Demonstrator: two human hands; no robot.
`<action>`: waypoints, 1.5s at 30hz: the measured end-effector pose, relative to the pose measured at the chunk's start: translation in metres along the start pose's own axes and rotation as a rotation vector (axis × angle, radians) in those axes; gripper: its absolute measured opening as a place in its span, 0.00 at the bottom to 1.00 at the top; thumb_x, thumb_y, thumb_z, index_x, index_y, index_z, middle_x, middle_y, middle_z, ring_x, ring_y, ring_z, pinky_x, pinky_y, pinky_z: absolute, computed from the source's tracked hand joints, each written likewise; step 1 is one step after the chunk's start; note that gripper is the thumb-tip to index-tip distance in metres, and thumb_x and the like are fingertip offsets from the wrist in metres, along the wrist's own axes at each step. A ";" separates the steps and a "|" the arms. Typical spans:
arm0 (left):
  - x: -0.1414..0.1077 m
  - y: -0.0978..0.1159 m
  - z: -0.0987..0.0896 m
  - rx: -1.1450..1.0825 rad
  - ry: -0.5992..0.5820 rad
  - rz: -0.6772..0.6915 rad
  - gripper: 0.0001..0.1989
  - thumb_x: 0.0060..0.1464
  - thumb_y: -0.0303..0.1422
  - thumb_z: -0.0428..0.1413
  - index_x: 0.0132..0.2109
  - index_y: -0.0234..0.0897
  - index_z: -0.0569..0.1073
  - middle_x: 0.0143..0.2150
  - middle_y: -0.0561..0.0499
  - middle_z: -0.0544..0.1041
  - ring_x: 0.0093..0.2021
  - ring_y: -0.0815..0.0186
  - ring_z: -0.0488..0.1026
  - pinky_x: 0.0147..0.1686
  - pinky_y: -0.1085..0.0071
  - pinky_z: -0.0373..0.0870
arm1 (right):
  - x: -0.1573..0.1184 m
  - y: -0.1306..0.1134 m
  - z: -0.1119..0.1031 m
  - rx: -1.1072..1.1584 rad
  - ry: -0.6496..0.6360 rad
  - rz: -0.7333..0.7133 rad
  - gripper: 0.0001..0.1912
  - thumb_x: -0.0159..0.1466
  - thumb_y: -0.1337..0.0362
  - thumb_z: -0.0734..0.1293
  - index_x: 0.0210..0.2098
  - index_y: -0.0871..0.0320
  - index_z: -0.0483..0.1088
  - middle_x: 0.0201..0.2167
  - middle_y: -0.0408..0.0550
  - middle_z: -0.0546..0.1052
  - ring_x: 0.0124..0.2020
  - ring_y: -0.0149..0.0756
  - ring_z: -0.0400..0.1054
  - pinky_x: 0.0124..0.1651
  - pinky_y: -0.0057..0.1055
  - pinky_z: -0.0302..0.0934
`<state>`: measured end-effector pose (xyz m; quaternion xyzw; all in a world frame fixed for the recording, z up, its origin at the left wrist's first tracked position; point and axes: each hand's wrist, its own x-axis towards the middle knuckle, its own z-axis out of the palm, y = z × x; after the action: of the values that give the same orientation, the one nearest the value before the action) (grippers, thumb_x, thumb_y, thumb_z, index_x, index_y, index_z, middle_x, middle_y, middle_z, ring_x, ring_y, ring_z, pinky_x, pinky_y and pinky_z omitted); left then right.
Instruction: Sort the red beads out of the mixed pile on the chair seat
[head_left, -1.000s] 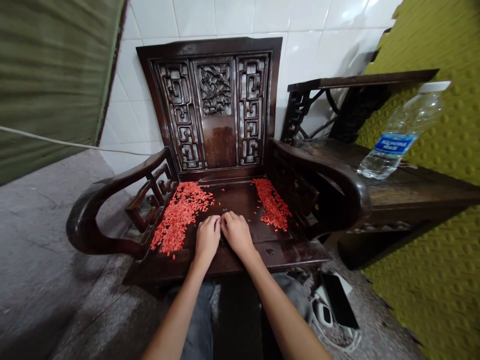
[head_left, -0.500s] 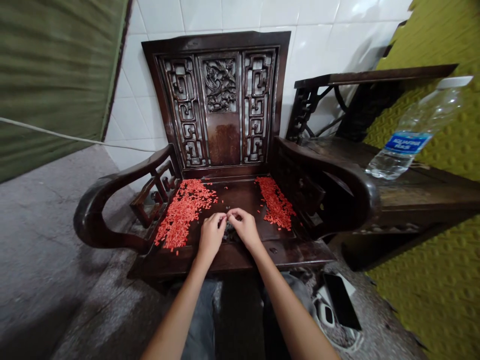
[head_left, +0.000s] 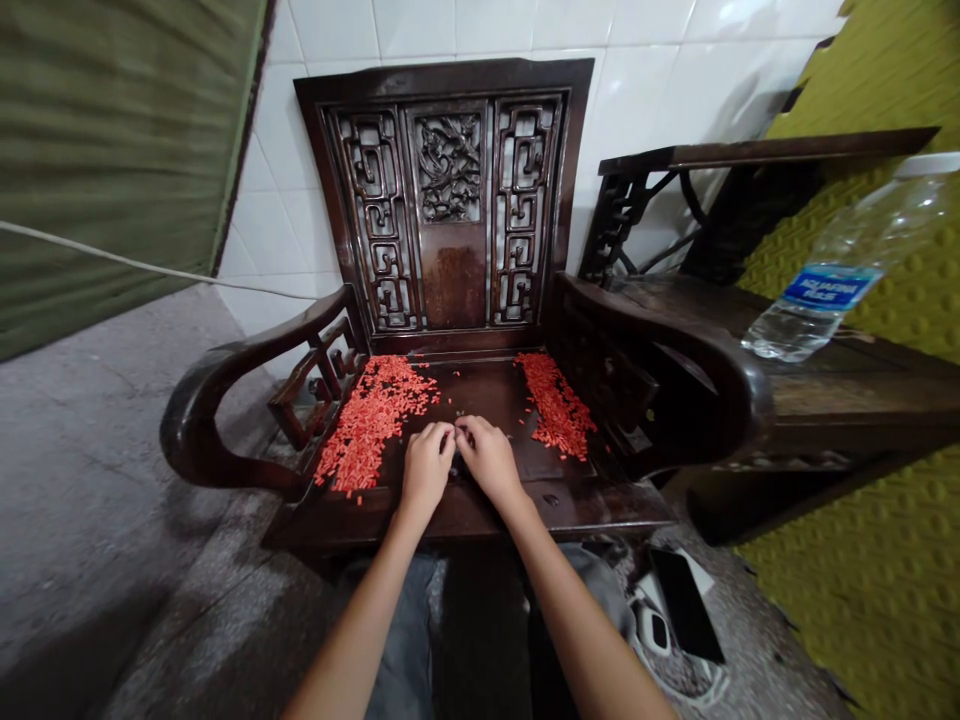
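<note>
Over the middle of the dark wooden chair seat (head_left: 487,385), my left hand (head_left: 427,462) and my right hand (head_left: 487,455) meet at the fingertips. Both are closed in a pinch, and whatever lies between the fingers is too small to make out. To the left of my left hand spreads a wide pile of small red pieces (head_left: 367,420). A narrower pile of the same red pieces (head_left: 555,408) lies along the seat's right side. A few tiny bits lie on the seat just beyond my fingers.
Curved armrests (head_left: 214,375) flank the seat, with a carved backrest (head_left: 454,270) behind. On the wooden side table (head_left: 847,385) at right a water bottle (head_left: 825,285) stands. A black phone (head_left: 686,605) and a white cable lie low at the right.
The whole view has shifted slightly, so the chair and bottle appear a little further right. My hands remain together at the same part of the seat, with the fingers slightly more curled.
</note>
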<state>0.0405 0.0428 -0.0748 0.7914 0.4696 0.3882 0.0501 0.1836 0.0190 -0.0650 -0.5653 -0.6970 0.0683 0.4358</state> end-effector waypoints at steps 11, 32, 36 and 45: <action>0.000 0.000 -0.001 -0.045 0.021 -0.064 0.06 0.66 0.28 0.54 0.45 0.39 0.77 0.41 0.48 0.78 0.39 0.63 0.76 0.42 0.69 0.71 | -0.001 -0.001 0.001 -0.067 -0.012 -0.036 0.08 0.73 0.67 0.60 0.45 0.56 0.71 0.42 0.49 0.79 0.44 0.40 0.74 0.46 0.32 0.58; 0.001 -0.006 0.002 -0.104 0.039 -0.057 0.13 0.66 0.26 0.52 0.52 0.40 0.79 0.45 0.46 0.78 0.43 0.62 0.77 0.47 0.68 0.75 | -0.001 -0.007 -0.004 0.011 -0.054 -0.083 0.08 0.73 0.66 0.61 0.46 0.55 0.72 0.44 0.48 0.80 0.45 0.38 0.74 0.47 0.32 0.57; 0.001 -0.004 0.001 -0.099 0.024 -0.064 0.13 0.65 0.25 0.53 0.51 0.39 0.79 0.45 0.46 0.78 0.43 0.62 0.77 0.46 0.68 0.75 | -0.002 -0.007 -0.003 -0.025 -0.067 -0.084 0.07 0.73 0.66 0.61 0.44 0.55 0.72 0.42 0.48 0.80 0.44 0.39 0.74 0.46 0.32 0.56; 0.001 -0.002 0.003 -0.136 0.026 -0.042 0.16 0.67 0.27 0.51 0.56 0.40 0.77 0.48 0.46 0.78 0.45 0.63 0.77 0.50 0.68 0.75 | 0.001 0.000 0.001 0.018 -0.043 -0.018 0.08 0.72 0.67 0.62 0.45 0.55 0.73 0.41 0.48 0.81 0.42 0.39 0.75 0.46 0.31 0.59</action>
<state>0.0411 0.0455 -0.0775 0.7711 0.4591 0.4283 0.1059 0.1828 0.0198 -0.0650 -0.5535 -0.7106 0.0830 0.4263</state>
